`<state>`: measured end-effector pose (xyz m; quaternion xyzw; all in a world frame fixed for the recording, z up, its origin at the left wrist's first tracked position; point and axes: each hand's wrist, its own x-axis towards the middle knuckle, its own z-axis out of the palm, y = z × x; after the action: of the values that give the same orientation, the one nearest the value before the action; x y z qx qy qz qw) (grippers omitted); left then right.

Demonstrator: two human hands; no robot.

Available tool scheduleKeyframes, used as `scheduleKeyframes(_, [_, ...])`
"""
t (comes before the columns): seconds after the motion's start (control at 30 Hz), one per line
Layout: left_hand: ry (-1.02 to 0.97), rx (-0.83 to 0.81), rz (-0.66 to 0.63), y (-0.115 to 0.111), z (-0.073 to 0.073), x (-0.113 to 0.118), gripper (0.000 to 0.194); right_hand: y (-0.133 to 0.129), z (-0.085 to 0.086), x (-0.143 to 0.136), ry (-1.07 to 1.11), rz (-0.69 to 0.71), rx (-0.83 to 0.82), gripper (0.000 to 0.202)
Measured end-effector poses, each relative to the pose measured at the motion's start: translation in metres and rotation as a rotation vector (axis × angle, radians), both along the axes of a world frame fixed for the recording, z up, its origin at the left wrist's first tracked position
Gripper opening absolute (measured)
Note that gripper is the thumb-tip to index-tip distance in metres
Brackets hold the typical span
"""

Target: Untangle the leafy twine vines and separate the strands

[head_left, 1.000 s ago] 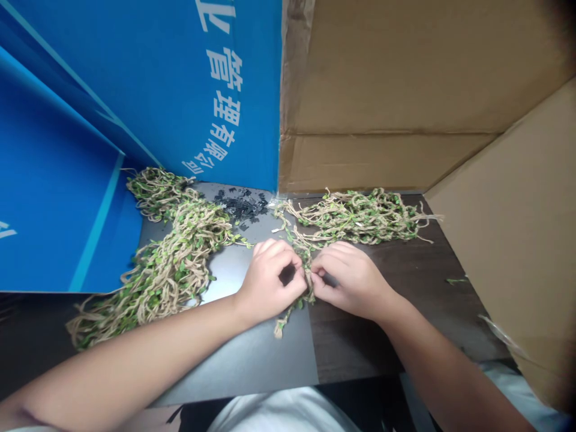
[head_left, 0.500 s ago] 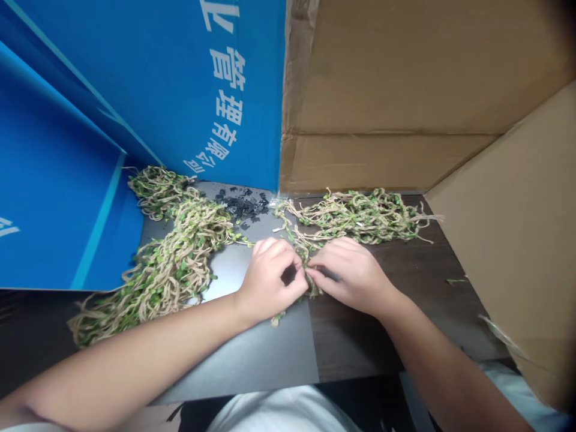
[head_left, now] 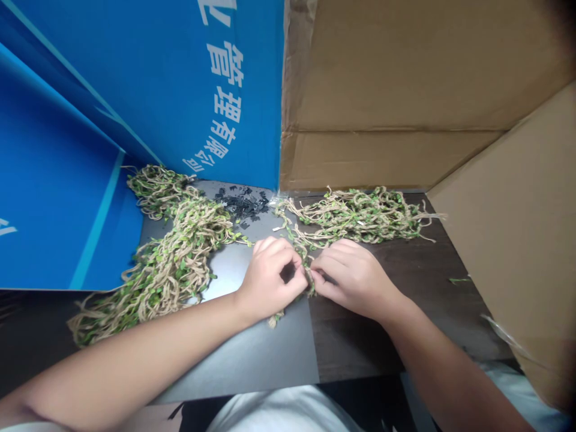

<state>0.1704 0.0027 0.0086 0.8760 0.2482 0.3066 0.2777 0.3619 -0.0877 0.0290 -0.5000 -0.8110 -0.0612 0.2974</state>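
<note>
My left hand (head_left: 273, 279) pinches a leafy twine cord (head_left: 308, 277), thumb against forefinger, over the middle of the table. Right beside it, my right hand (head_left: 353, 273) has its thumb and fingers closed on the same cord, close to the left fingertips. The cord is tan twine with small green leaves; one end pokes out below the left hand. To the left lies a large heap of leafy twine (head_left: 180, 252). A second bundle of leafy twine (head_left: 369, 216) lies behind my right hand.
Small black pieces (head_left: 245, 203) are scattered at the back. A blue panel (head_left: 180, 90) with white lettering stands at the left and back, brown cardboard (head_left: 382, 90) at the back and right. A grey sheet (head_left: 252, 360) covers part of the dark wooden table (head_left: 355, 342).
My right hand has shifted very slightly right, away from the left fingertips. My left hand keeps its pinch in nearly the same place.
</note>
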Motion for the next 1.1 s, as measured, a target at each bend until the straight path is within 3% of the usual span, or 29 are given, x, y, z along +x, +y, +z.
scheduleKeyframes(0.33, [-0.079,-0.047,-0.006,0.0023,-0.0007,0.0002,0.011,-0.0025,-0.0003,-0.0017,0.171,-0.073,0.001,0.011])
scheduleKeyframes(0.5, [-0.053,-0.01,-0.007,0.0019,-0.0005,-0.0005,0.009,-0.0028,0.0017,0.0,0.103,-0.045,-0.013,0.005])
scheduleKeyframes(0.73, [-0.061,-0.01,-0.001,0.0025,-0.001,0.0002,0.011,-0.0008,-0.0004,0.0022,0.011,-0.009,-0.004,0.011])
scheduleKeyframes(1.1, [-0.103,-0.121,0.004,0.0055,-0.0014,0.0007,0.012,-0.0037,-0.0004,-0.001,0.376,-0.081,-0.167,0.011])
